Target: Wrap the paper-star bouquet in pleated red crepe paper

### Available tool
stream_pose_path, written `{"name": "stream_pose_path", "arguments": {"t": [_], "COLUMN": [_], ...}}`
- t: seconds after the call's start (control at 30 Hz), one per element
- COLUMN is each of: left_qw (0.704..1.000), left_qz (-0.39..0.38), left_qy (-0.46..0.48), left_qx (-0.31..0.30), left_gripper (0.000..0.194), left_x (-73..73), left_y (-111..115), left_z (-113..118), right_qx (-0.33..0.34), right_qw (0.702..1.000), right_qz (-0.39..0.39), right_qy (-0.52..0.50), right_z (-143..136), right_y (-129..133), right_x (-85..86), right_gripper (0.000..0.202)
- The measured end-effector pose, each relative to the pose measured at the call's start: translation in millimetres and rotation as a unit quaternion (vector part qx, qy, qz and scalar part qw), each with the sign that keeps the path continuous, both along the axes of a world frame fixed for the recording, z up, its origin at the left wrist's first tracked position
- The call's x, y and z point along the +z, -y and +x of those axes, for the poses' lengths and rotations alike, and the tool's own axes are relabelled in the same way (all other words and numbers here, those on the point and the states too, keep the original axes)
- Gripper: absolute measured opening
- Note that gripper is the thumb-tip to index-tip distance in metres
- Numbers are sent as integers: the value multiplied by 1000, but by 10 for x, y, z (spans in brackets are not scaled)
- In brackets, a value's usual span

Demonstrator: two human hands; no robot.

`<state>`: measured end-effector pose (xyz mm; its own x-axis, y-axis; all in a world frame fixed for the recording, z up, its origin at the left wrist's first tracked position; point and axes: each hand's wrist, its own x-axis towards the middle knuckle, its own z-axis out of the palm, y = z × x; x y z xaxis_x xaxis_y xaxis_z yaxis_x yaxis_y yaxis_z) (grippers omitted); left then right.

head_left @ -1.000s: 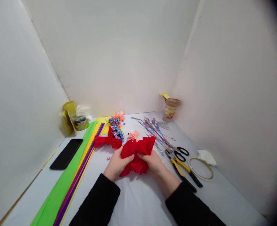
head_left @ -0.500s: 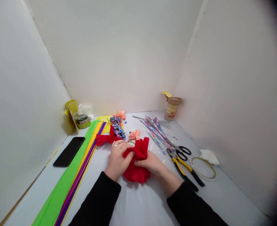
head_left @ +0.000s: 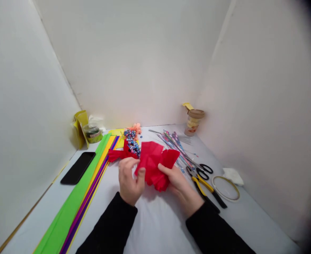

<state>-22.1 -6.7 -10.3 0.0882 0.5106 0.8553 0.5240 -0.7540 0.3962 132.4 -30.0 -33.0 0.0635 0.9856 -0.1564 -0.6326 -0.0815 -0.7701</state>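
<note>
We locate the red paper (head_left: pixel 153 162) in the centre, raised over the worktop (head_left: pixel 155 229) and crumpled into folds, its upper part spread into two flaps. We find it between the hands. The right hand (head_left: pixel 177 181) grips its right side: the thumb lies across the front, pointing inward, and the other fingers are mostly hidden behind. The left hand (head_left: pixel 130 180) stands at the left edge, fingers curled and thumb raised against the paper; we cannot tell whether it pinches the edge. Both forearms, in black sleeves, angle inward from the lower corners.

Beyond the left hand we note a second red piece (head_left: pixel 118 155), adjoining a cluster of small blue beads (head_left: pixel 132 144). To the right lie the pliers (head_left: pixel 210 190), handles toward us, just beside the scissors (head_left: pixel 204 171) and the ring (head_left: pixel 231 199). At left, the phone (head_left: pixel 78 168) lies beside the green strips (head_left: pixel 67 211).
</note>
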Motion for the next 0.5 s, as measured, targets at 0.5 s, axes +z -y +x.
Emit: {"name": "stream_pose_path", "arguments": {"t": [0.5], "left_qw": [926], "left_qz": [-144], "left_qy": [-168], "left_qx": [-305], "left_gripper": [5], "left_x": [70], "left_y": [114], "left_z": [94], "right_qx": [-84], "right_qw": [994], "right_qz": [20], "right_qy": [61], "right_z": [60], "right_y": [-51], "right_x": [-29], "right_gripper": [35]}}
